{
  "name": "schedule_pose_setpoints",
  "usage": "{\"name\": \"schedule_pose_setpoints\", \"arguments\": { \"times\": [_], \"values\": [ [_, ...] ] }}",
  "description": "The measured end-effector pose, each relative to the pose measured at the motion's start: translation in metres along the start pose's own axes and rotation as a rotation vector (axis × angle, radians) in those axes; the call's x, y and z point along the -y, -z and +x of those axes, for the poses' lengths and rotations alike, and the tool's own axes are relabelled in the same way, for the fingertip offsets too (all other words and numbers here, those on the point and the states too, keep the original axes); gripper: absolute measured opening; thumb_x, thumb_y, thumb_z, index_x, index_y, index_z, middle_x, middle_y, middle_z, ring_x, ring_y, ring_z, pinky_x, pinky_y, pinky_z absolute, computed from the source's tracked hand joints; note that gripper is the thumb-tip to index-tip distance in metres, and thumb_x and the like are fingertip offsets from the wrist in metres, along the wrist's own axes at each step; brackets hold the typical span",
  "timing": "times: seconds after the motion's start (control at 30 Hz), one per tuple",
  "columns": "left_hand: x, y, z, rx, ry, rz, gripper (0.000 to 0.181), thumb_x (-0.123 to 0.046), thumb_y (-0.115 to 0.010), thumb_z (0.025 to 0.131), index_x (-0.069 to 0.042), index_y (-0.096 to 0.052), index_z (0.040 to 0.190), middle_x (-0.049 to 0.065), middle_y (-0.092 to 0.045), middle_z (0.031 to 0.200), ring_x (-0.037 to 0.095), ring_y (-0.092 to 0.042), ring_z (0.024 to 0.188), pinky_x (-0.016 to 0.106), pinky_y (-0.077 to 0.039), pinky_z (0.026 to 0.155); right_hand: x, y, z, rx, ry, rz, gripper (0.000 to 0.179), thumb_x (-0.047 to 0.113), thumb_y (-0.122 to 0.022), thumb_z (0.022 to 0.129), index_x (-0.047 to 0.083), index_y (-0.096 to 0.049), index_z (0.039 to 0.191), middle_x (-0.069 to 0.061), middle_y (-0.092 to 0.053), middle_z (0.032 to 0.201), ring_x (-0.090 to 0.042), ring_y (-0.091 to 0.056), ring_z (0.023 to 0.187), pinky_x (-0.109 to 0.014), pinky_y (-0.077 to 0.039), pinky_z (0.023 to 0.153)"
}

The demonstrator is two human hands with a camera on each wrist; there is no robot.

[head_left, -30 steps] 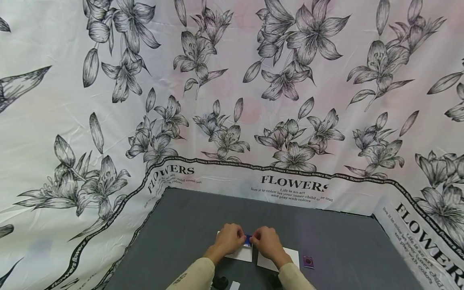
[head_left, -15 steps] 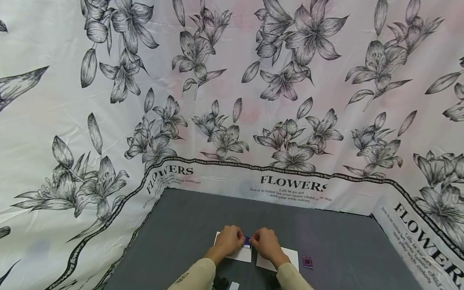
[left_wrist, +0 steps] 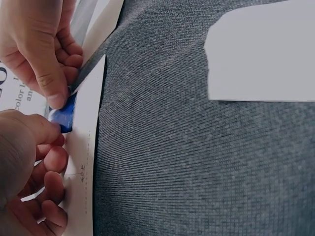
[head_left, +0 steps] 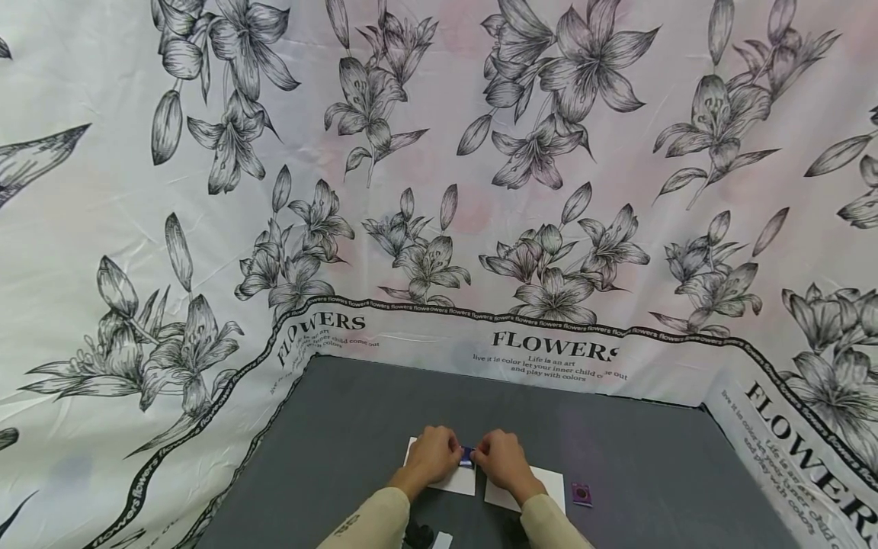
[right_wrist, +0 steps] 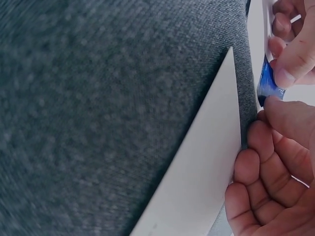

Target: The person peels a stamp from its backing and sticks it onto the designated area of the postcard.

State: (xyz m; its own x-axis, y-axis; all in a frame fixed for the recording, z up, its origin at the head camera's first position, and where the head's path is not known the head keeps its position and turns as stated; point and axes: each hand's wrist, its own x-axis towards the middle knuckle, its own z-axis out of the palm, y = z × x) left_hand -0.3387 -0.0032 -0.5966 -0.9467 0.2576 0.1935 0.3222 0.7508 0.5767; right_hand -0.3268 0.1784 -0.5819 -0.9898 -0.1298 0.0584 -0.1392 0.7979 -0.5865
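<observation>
Between my two hands is a small, shiny blue packet (head_left: 466, 457), pinched at one edge by the thumb and fingertip of each. My left hand (head_left: 435, 455) has it from the left, over a white card (head_left: 458, 483) with faint markings along one edge in the left wrist view. From the other side my right hand (head_left: 504, 460) pinches it, above the near corner of a second white card (head_left: 551, 482). Fingertips cover part of the blue packet (right_wrist: 270, 83) in the right wrist view. The lower fingers of both hands are curled beneath.
A small purple square packet (head_left: 581, 495) with a round mark lies right of the cards on the dark grey table (head_left: 652, 457). A white piece (left_wrist: 261, 54) and a dark object (head_left: 417, 536) are near the body. Floral cloth (head_left: 425, 229) hangs around the table.
Both hands stay nearly in place, still pinching the blue packet. Its visible face has tilted slightly between the fingers. The view has shifted very slightly.
</observation>
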Motion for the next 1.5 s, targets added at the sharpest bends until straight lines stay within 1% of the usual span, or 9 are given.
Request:
{"name": "schedule_pose_setpoints", "arguments": {
  "times": [0.1,0.23,0.3,0.37,0.53,0.77,0.9,1.17,1.5],
  "values": [
    [0.01,-0.012,0.005,-0.019,-0.005,0.014,0.024,-0.023,-0.081,0.095,-0.019,-0.071,0.074,-0.009,-0.06,0.07,0.007,-0.051,0.061,0.033,-0.044,0.057,-0.012,-0.009,0.006,-0.014,0.01,0.027,0.018,0.015,-0.083,0.094,0.012,-0.075,0.078,0.003,-0.065,0.074,-0.013,-0.057,0.065,-0.032,-0.047,0.06],
    [0.024,-0.028,0.011,-0.037,-0.01,0.035,0.023,-0.026,-0.081,0.096,-0.022,-0.072,0.075,-0.01,-0.061,0.071,0.007,-0.052,0.062,0.031,-0.044,0.057,-0.013,-0.011,0.006,-0.023,0.015,0.015,0.019,0.015,-0.083,0.093,0.013,-0.075,0.077,0.003,-0.065,0.073,-0.014,-0.056,0.064,-0.032,-0.046,0.059],
    [0.023,-0.027,0.01,-0.039,-0.011,0.035,0.022,-0.025,-0.081,0.096,-0.022,-0.072,0.076,-0.01,-0.062,0.071,0.007,-0.052,0.061,0.032,-0.044,0.057,-0.006,-0.007,0.002,-0.025,0.014,-0.009,0.018,0.016,-0.083,0.094,0.012,-0.075,0.078,0.002,-0.065,0.074,-0.014,-0.056,0.064,-0.032,-0.046,0.059],
    [0.012,-0.016,0.005,-0.035,-0.003,0.019,0.021,-0.021,-0.081,0.095,-0.019,-0.073,0.076,-0.007,-0.063,0.071,0.009,-0.053,0.061,0.033,-0.045,0.057,0.0,-0.003,-0.001,-0.025,0.009,-0.024,0.018,0.015,-0.082,0.095,0.011,-0.075,0.078,0.002,-0.065,0.074,-0.013,-0.056,0.065,-0.032,-0.046,0.059],
    [-0.003,-0.001,0.0,-0.023,0.02,0.008,0.021,-0.017,-0.083,0.093,-0.015,-0.072,0.075,-0.005,-0.063,0.07,0.009,-0.053,0.06,0.034,-0.046,0.057,-0.012,-0.011,0.006,-0.035,0.03,-0.016,0.021,0.014,-0.082,0.093,0.013,-0.073,0.074,0.004,-0.062,0.07,-0.013,-0.054,0.062,-0.034,-0.046,0.057],
    [0.0,-0.005,0.0,-0.045,-0.002,0.039,0.021,-0.016,-0.082,0.092,-0.016,-0.072,0.074,-0.007,-0.061,0.068,0.008,-0.051,0.059,0.034,-0.044,0.056,-0.043,-0.034,0.025,-0.047,0.061,-0.018,0.022,0.018,-0.081,0.094,0.015,-0.073,0.073,0.003,-0.062,0.069,-0.014,-0.054,0.06,-0.031,-0.043,0.054],
    [-0.004,-0.003,-0.001,-0.028,0.03,0.012,0.022,-0.015,-0.083,0.092,-0.015,-0.071,0.074,-0.006,-0.061,0.068,0.009,-0.052,0.06,0.032,-0.044,0.057,-0.054,-0.045,0.033,-0.058,0.054,-0.044,0.022,0.02,-0.083,0.092,0.017,-0.073,0.072,0.007,-0.061,0.068,-0.011,-0.054,0.059,-0.03,-0.044,0.053],
    [0.001,-0.009,-0.001,-0.067,0.012,0.031,0.023,-0.017,-0.083,0.092,-0.017,-0.07,0.072,-0.007,-0.061,0.068,0.008,-0.051,0.059,0.032,-0.044,0.056,-0.059,-0.052,0.039,-0.071,0.035,-0.145,0.023,0.022,-0.085,0.092,0.018,-0.072,0.073,0.006,-0.06,0.068,-0.011,-0.054,0.059,-0.028,-0.045,0.054],
    [-0.002,-0.007,0.001,-0.024,0.063,0.028,0.026,-0.018,-0.087,0.09,-0.018,-0.068,0.072,-0.007,-0.059,0.068,0.008,-0.052,0.061,0.031,-0.045,0.058,-0.05,-0.044,0.032,-0.087,0.069,-0.135,0.022,0.022,-0.085,0.09,0.014,-0.073,0.074,0.003,-0.062,0.069,-0.013,-0.054,0.059,-0.031,-0.044,0.054]
  ]
}}
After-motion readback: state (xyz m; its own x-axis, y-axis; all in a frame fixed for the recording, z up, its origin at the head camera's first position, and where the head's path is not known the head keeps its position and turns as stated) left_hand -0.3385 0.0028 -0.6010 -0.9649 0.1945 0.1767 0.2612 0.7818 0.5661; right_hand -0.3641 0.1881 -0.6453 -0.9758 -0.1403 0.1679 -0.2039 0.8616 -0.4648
